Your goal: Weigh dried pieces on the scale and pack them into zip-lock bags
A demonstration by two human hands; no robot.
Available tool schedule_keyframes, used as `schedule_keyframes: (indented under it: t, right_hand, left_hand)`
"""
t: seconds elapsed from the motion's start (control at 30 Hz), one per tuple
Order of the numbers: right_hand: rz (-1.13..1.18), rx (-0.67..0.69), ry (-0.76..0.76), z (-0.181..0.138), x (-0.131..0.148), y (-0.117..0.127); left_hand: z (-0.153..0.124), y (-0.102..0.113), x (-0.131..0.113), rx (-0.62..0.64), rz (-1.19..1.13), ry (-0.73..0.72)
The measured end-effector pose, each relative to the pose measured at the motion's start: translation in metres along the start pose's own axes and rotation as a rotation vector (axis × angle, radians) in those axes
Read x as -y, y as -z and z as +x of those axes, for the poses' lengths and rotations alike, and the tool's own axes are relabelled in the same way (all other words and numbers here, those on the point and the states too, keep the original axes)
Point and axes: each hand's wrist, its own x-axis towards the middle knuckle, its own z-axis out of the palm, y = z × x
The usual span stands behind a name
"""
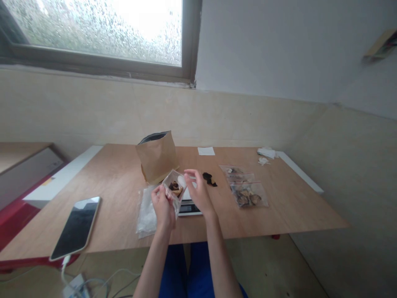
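My left hand [163, 205] is closed on the near left side of a clear plastic bag [169, 178], tilted above the table. Brown and dark dried pieces [175, 188], like dried mushroom, lie inside it. My right hand [200, 190] is at the bag's right edge, fingers apart and stretched toward it; whether they touch it I cannot tell. A small digital scale [190, 210] sits below my hands, partly hidden by them. Several flat clear bags [146, 213] lie left of the scale. Dark dried pieces [210, 179] rest on the table right of my right hand.
A brown paper pouch [157, 157] stands open behind my hands. Filled zip bags [249, 194] lie at the right. A phone [77, 225] with a charging cable [64, 265] is at the left edge. White paper [206, 151] and crumpled white items [266, 153] lie at the back.
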Motion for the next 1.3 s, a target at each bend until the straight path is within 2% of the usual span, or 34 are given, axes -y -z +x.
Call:
schedule_keyframes:
  t: [0.13, 0.17, 0.3, 0.43, 0.53, 0.63, 0.7, 0.83, 0.9, 0.97, 1.3]
  right_hand:
    - [0.088, 0.201, -0.032, -0.029, -0.008, 0.003]
    - [0.122, 0.209, -0.028, -0.034, -0.009, 0.001]
    - [0.258, 0.086, -0.02, -0.037, -0.012, -0.007]
    - [0.269, -0.011, -0.005, -0.031, -0.014, -0.003]
    - [0.215, -0.082, -0.04, -0.03, -0.015, 0.009]
    - [0.242, -0.123, -0.079, -0.032, -0.018, 0.021]
    - [0.275, -0.137, -0.111, -0.033, -0.022, 0.027]
    - [0.32, -0.159, -0.163, -0.035, -0.03, 0.032]
    - [0.337, -0.168, -0.177, -0.036, -0.031, 0.032]
    - [0.354, -0.165, -0.181, -0.036, -0.03, 0.033]
    - [0.293, -0.056, -0.148, -0.041, -0.03, 0.039]
  left_hand:
    - [-0.005, -0.004, -0.006, 0.013, -0.037, 0.008]
    - [-0.008, -0.006, -0.007, 0.03, -0.051, 0.01]
    - [-0.02, -0.013, -0.008, 0.13, -0.105, 0.055]
    - [-0.027, -0.012, -0.005, 0.2, 0.039, 0.064]
    - [-0.024, -0.004, -0.002, 0.208, 0.242, -0.071]
    - [-0.016, 0.007, -0.002, 0.1, 0.457, -0.276]
    - [-0.01, 0.013, -0.004, 0.087, 0.536, -0.315]
    - [-0.002, 0.019, -0.009, 0.367, 0.555, -0.169]
    - [-0.003, 0.019, -0.011, 0.453, 0.552, -0.116]
    - [-0.006, 0.018, -0.012, 0.443, 0.544, -0.116]
    - [-0.009, 0.018, -0.012, 0.22, 0.55, -0.212]
